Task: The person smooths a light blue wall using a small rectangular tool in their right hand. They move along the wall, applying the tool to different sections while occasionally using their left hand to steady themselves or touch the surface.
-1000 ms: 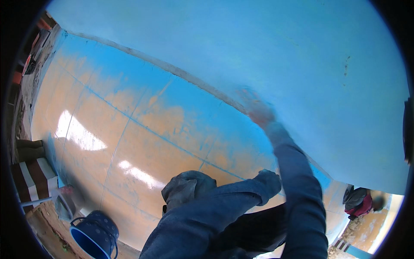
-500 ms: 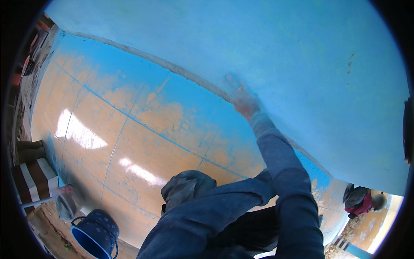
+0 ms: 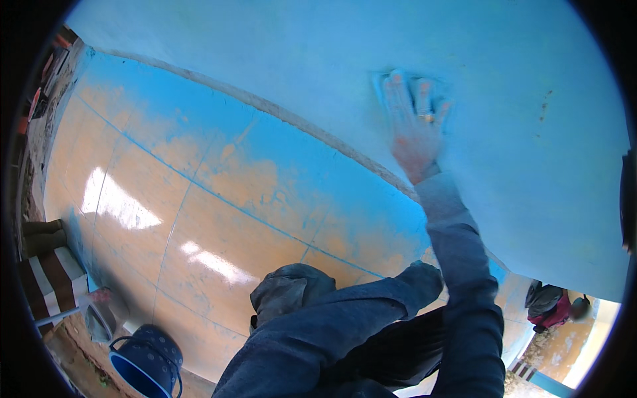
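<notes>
My right hand [image 3: 415, 132], with a ring on one finger, presses flattened fingers on a thin blue-coated pad [image 3: 381, 89] against the pale blue wall [image 3: 517, 172]. The pad is blurred and mostly hidden under the hand. Below the wall runs a grey seam, then a tiled surface [image 3: 166, 172] of glossy peach smeared with blue. I cannot see my left hand. My legs, in blue trousers [image 3: 312, 338], are bent at the lower middle.
A dark blue patterned bucket [image 3: 142, 358], a grey container [image 3: 103, 315] and a brown-and-white striped block [image 3: 53, 282] are at the lower left. A person in grey and maroon [image 3: 554, 308] is at the far right, beyond the wall's lower edge.
My right hand first moved left along the wall near the seam, then up and to the right, higher onto the wall. The bucket and other objects stay in place.
</notes>
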`<state>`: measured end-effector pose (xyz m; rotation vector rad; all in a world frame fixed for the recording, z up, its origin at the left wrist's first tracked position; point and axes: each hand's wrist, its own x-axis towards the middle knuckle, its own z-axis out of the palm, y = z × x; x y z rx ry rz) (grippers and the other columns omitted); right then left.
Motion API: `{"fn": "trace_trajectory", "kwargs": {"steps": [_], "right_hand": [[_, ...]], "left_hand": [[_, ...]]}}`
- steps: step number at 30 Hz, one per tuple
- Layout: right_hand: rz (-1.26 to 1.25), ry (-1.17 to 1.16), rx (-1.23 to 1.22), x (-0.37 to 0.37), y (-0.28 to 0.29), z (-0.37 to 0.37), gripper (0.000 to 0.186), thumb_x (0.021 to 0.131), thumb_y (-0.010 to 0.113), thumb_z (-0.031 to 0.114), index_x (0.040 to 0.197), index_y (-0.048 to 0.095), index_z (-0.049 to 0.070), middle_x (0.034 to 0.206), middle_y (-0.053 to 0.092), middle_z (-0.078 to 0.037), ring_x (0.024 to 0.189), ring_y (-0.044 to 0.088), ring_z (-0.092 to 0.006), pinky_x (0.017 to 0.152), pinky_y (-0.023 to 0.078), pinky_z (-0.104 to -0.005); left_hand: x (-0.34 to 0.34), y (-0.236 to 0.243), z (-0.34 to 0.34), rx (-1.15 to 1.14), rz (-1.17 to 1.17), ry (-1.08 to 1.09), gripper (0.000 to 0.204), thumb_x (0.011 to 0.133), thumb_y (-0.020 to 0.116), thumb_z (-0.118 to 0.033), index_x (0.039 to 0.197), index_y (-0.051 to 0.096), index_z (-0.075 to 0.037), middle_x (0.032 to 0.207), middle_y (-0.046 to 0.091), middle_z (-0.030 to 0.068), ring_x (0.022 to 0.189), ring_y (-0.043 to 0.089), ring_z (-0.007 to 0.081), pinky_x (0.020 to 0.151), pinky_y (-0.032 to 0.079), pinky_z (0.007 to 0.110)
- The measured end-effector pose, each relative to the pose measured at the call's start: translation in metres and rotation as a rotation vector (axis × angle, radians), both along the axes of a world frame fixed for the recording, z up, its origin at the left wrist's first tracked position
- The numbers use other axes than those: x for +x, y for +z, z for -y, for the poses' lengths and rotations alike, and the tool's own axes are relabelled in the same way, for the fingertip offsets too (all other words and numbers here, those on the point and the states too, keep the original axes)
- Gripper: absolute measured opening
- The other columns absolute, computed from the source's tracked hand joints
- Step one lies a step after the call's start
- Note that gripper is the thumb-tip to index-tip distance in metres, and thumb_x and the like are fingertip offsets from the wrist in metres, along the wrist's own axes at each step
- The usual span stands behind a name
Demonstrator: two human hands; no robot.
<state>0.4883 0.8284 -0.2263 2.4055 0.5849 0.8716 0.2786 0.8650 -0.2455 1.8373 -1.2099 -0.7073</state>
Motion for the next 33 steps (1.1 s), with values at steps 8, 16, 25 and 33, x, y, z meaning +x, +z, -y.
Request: {"fn": "trace_trajectory", "kwargs": {"steps": [8, 16, 25, 33], "right_hand": [[-0.523, 0.162, -0.784, -0.001, -0.125, 0.003, 0.039, 0.084, 0.045, 0.014, 0.12, 0.05, 0.0, 0.141, 0.027, -0.011, 0.13, 0.026, -0.0227, 0.107, 0.023, -0.0363], [-0.188, 0.066, 0.023, -0.003, 0.02, 0.01, 0.046, 0.081, 0.045, 0.009, 0.126, 0.045, 0.004, 0.141, 0.031, -0.004, 0.124, 0.037, -0.0193, 0.091, 0.039, -0.0377], [-0.195, -0.03, -0.043, -0.031, 0.012, 0.06, 0.047, 0.08, 0.048, 0.011, 0.126, 0.046, 0.005, 0.141, 0.03, -0.004, 0.126, 0.033, -0.0264, 0.093, 0.032, -0.0516], [-0.217, 0.019, -0.428, 0.006, 0.058, -0.04, 0.032, 0.082, 0.049, 0.015, 0.112, 0.059, 0.008, 0.143, 0.023, -0.014, 0.131, 0.022, -0.0327, 0.101, 0.028, -0.0498]], "left_hand": [[-0.023, -0.058, -0.003, -0.375, -0.137, 0.389, 0.018, 0.083, 0.051, -0.015, 0.097, 0.058, -0.006, 0.102, 0.059, 0.0131, 0.097, 0.055, 0.026, 0.081, 0.044, 0.034], [0.006, -0.027, 0.002, 0.075, 0.184, 0.031, 0.013, 0.076, 0.054, -0.016, 0.083, 0.061, -0.007, 0.083, 0.06, 0.0114, 0.081, 0.06, 0.0267, 0.068, 0.048, 0.039], [0.008, -0.011, 0.014, 0.037, 0.124, -0.016, 0.014, 0.077, 0.055, -0.016, 0.082, 0.063, -0.007, 0.085, 0.061, 0.0141, 0.083, 0.061, 0.0287, 0.07, 0.049, 0.041], [0.006, -0.003, -0.005, -0.048, 0.102, 0.004, 0.015, 0.077, 0.05, -0.012, 0.077, 0.064, -0.007, 0.082, 0.064, 0.0121, 0.079, 0.062, 0.0288, 0.069, 0.049, 0.041]]}}
